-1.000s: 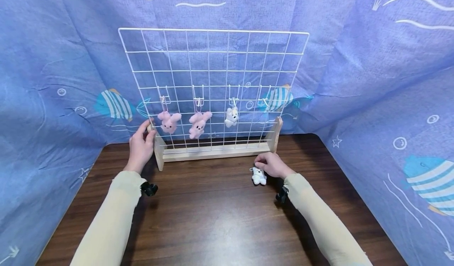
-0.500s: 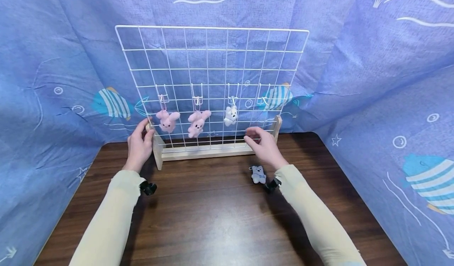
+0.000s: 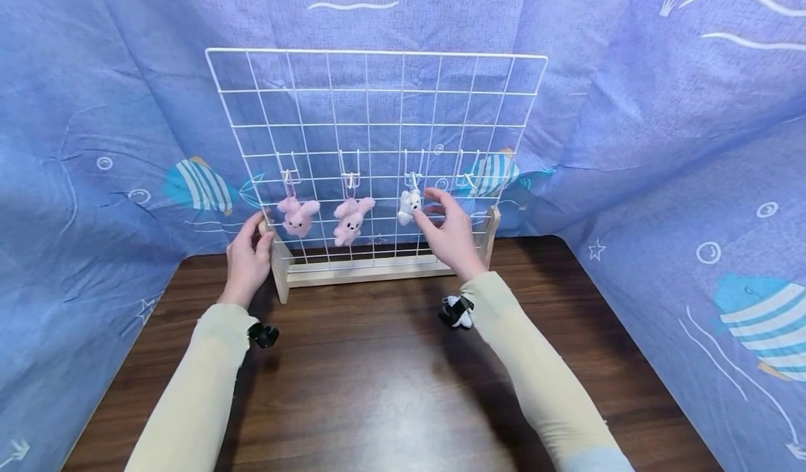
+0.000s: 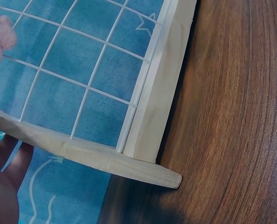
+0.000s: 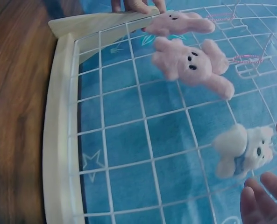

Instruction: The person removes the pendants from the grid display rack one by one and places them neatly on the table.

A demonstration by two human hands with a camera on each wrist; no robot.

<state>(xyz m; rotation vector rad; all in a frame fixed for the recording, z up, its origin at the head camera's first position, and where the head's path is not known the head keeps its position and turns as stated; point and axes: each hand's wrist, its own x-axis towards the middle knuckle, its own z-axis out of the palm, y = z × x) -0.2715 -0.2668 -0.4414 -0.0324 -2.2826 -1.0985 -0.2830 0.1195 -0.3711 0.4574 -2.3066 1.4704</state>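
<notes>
Fingers (image 3: 437, 196) apart, right hand (image 3: 450, 238) has neared hanging bear (image 3: 406, 209); left hand (image 3: 248, 256) still grips stand (image 3: 280, 270).

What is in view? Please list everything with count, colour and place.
Table: one, brown, foreground
Stand: one, pale wood, on table
Wire grid: one, white, in stand
Hooks: four, white, on grid
Rabbit toys: two, pink, on two leftmost hooks
Hanging bear: one, white, third hook
Lying toy: one, white, on table, partly hidden
Printed cloth: count unclear, blue, behind grid
Wrist cameras: two, black, at wrists
Sleeves: two, pale yellow, on arms
Left hand: one, gripping stand's left end
Right hand: one, by hanging bear
</notes>
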